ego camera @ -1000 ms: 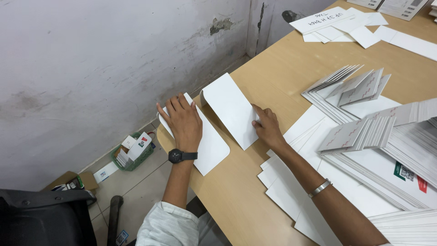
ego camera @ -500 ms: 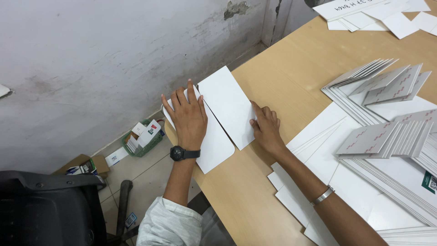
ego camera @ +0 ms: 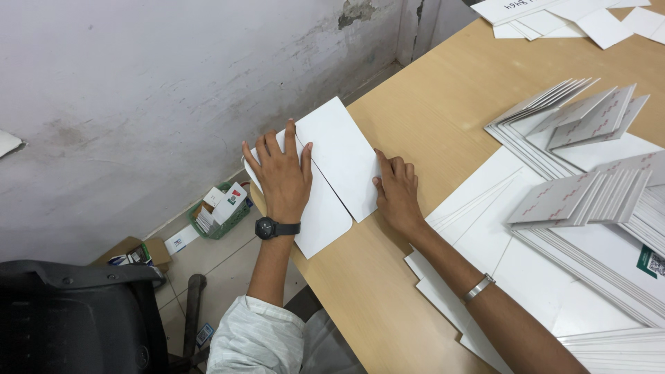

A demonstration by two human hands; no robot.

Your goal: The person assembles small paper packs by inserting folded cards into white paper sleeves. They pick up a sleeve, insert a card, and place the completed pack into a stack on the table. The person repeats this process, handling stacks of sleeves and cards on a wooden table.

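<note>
A white card sheet (ego camera: 339, 156) lies at the left edge of the wooden table (ego camera: 429, 111), folded so that one flap overlaps another and hangs slightly over the edge. My left hand (ego camera: 280, 173), with a black watch on its wrist, presses flat on the left flap, fingers spread. My right hand (ego camera: 398, 194), a metal bracelet further up the arm, rests with fingers bent against the right edge of the upper flap.
Fanned stacks of folded white cards (ego camera: 575, 118) and flat white sheets (ego camera: 526, 242) cover the table's right side. More sheets (ego camera: 554, 14) lie at the far end. On the floor sit a green basket of boxes (ego camera: 220, 211) and a black chair (ego camera: 76, 312).
The view has shifted slightly. Both hands stay pressed on the folded sheet, the left hand sliding a little along the flap.
</note>
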